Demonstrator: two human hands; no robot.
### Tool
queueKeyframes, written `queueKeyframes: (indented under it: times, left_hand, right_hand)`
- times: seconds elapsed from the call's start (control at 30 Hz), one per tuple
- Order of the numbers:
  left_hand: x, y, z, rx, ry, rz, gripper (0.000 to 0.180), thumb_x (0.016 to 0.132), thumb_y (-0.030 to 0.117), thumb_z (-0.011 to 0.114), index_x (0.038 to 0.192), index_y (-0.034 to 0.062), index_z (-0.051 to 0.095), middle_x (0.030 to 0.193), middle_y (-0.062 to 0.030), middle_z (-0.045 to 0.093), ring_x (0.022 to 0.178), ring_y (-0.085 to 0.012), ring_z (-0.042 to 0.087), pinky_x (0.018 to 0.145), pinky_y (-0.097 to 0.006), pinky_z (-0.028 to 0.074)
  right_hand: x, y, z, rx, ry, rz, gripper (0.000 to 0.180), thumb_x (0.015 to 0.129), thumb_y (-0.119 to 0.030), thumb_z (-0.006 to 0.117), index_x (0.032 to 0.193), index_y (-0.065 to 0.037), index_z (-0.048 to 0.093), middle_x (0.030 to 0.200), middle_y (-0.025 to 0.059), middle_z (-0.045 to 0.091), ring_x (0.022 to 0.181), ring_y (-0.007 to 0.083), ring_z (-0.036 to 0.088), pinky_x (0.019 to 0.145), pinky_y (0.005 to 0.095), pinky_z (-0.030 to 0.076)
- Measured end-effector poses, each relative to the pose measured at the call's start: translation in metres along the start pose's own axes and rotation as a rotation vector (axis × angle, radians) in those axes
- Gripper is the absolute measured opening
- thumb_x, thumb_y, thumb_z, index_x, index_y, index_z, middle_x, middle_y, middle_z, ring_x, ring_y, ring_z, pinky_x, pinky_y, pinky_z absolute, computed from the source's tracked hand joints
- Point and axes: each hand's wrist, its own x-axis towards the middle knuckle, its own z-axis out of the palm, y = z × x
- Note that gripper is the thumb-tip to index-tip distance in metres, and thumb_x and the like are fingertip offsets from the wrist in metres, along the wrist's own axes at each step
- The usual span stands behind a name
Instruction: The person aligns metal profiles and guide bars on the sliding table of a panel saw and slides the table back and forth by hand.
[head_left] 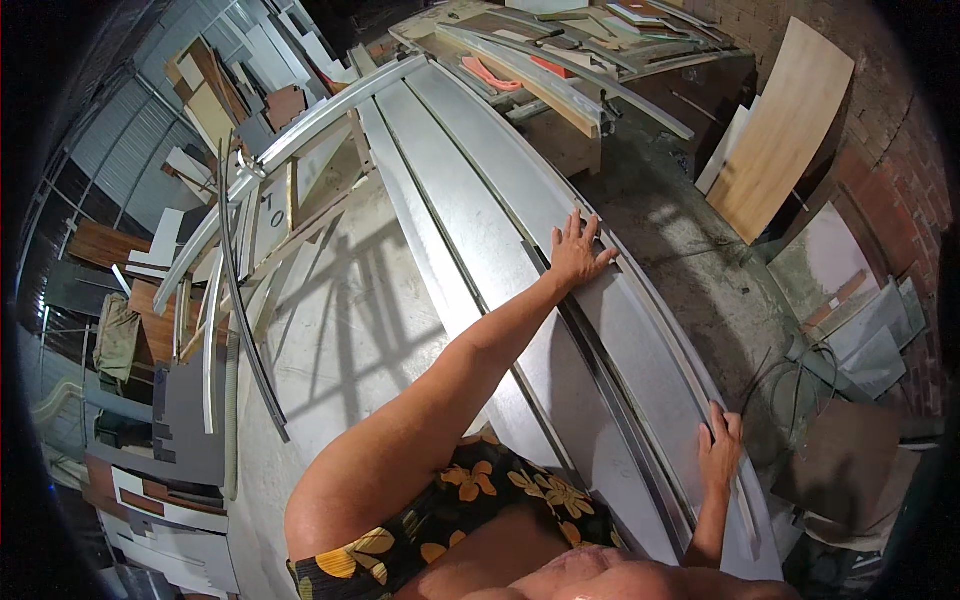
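Note:
A long silvery metal panel (455, 140) with lengthwise dark grooves stretches from beside my body to the far end. My left hand (578, 252) lies on it with fingers spread, close to its right side. Nearer to me, my right hand (720, 450) rests at the panel's right edge, fingers slightly bent and apart; its underside is hidden. Between my arms a long dark metal bar (605, 375) lies lengthwise on the panel. A pale metal strip (665, 340) follows the right edge beside both hands. Flower-patterned dark cloth (470, 490) shows below my left arm.
Left of the panel lie a pale sheet (340, 290), a thin curved dark strip (240, 310) and a metal frame (310, 115). A cluttered workbench (590, 60) stands at the far end. Wooden board (785, 130) leans on the right brick wall. Offcuts (170, 500) pile up at left.

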Motion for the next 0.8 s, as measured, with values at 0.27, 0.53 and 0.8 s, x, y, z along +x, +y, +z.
queueKeyframes:
  times: [0.27, 0.53, 0.8]
  left_hand:
    - [0.001, 0.000, 0.001, 0.011, 0.019, 0.004, 0.087, 0.086, 0.066, 0.047, 0.150, 0.0123, 0.024, 0.155, -0.0274, 0.014, 0.143, -0.0425, 0.018, 0.113, -0.059, 0.016]
    - [0.013, -0.011, 0.002, 0.011, 0.012, 0.017, 0.089, 0.085, 0.069, 0.045, 0.150, 0.0114, 0.024, 0.154, -0.0272, 0.014, 0.143, -0.0412, 0.018, 0.113, -0.058, 0.017]
    - [0.020, -0.017, 0.000, -0.010, 0.031, 0.006, 0.090, 0.084, 0.070, 0.045, 0.150, 0.0128, 0.025, 0.156, -0.0253, 0.013, 0.145, -0.0382, 0.016, 0.114, -0.055, 0.013]
  right_hand:
    - [-0.060, 0.054, -0.013, 0.024, 0.011, 0.074, 0.037, 0.086, -0.012, 0.065, 0.122, -0.009, 0.062, 0.096, 0.0101, 0.047, 0.093, 0.0281, 0.051, 0.081, 0.0414, 0.043]
    - [-0.056, 0.056, 0.000, 0.044, 0.089, 0.024, 0.033, 0.086, -0.016, 0.065, 0.118, -0.007, 0.065, 0.095, 0.0101, 0.048, 0.092, 0.0292, 0.050, 0.081, 0.0414, 0.044]
    - [-0.044, 0.041, -0.002, 0.033, 0.073, 0.044, 0.032, 0.086, -0.016, 0.065, 0.118, -0.008, 0.065, 0.094, 0.0100, 0.048, 0.091, 0.0291, 0.050, 0.080, 0.0414, 0.044]
